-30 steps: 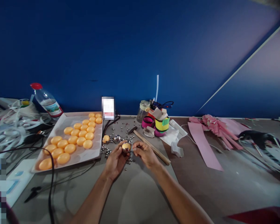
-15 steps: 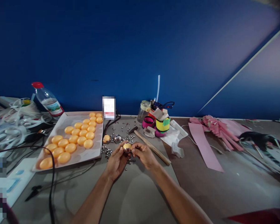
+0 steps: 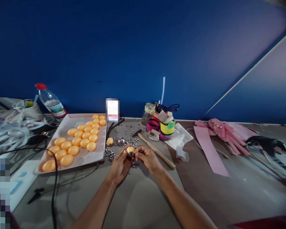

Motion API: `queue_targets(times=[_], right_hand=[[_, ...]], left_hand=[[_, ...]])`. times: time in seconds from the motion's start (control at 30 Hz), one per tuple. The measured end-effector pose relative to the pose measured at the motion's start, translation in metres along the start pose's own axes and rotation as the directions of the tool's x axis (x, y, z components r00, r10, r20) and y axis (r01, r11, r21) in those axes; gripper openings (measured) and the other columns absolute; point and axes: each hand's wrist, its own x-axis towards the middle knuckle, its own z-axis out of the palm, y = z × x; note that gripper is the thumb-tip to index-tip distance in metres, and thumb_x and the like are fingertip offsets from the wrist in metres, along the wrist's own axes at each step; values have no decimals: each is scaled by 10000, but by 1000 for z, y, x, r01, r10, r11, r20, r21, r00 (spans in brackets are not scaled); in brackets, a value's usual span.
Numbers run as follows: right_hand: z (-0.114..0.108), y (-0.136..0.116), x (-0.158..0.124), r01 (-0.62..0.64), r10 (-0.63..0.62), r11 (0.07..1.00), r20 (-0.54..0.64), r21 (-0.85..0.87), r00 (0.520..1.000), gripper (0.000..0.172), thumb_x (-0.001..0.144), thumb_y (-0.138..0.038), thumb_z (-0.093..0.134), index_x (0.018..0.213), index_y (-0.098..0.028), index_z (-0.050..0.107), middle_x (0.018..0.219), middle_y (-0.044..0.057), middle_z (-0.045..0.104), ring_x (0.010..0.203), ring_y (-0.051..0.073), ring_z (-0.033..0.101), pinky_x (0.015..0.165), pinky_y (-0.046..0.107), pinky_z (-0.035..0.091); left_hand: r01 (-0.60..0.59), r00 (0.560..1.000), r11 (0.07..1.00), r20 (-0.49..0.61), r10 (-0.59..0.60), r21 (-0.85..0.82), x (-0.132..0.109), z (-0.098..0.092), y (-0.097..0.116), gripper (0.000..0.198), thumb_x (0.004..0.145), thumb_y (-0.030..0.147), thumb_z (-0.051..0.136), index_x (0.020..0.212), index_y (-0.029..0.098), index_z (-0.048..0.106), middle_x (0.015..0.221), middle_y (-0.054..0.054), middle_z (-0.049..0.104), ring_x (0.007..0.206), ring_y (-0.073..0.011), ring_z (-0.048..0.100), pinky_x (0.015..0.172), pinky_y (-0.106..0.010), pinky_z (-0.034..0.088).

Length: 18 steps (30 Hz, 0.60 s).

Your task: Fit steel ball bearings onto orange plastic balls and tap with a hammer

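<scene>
Tabletop of dull grey-brown board [image 3: 138,203] stretched out under me, backed by a deep blue wall [image 3: 133,47]. On the left sat a shallow white rectangular tray [image 3: 85,156] carrying rows of glossy orange plastic domes [image 3: 73,150]. Behind its far corner a clear plastic bottle with a red cap [image 3: 51,102] leaned over. A black cable [image 3: 54,178] looped across the near left of the board. Between the tray and my hands lay a scatter of tiny shiny silver beads [image 3: 109,155], with a loose orange ball [image 3: 109,141] and a mirrored silver ball [image 3: 121,142] side by side just beyond them. A wooden-handled hammer [image 3: 157,152] lay slantwise to the right of my hands. A cluster of bright tape rolls [image 3: 166,128] stood past its head, and long pink paper strips [image 3: 211,151] sprawled farther right.

I held a small orange ball partly covered in silver beads [image 3: 130,150] over the middle of the board, right between my two hands. My left hand [image 3: 120,165] was curled round its left side and underside, thumb and fingers closed on it. My right hand [image 3: 147,158] met it from the other side, thumb and forefinger pinched against the ball's right face. Whether a bead sat between those fingertips I could not tell. The bead scatter lay just under and to the left of my hands.
</scene>
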Motion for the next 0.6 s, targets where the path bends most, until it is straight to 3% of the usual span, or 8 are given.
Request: queue_targets(times=[0.37,0.6], right_hand=[[0,3,0,-2,2,1000,-39,3,999,197,654,-249,693,702,-189,512,547,-60,555,527,97,511,580,235,398],[0,5,1,21,-26,995,-49,-102,998,166,678,-256,655,683,-193,501,528,-54,558,520,108,516,570,242,407]], left_hand=[[-51,999,996,-10,52,69,-2,1,-5,358,764,290,661,1092,151,631,743,-44,652,645,-142,584,640,-272,485],[-57,998,992,-28,61,113,-1,-4,-7,358,764,319,657,1086,167,626,746,-30,642,642,-133,580,640,-261,480]])
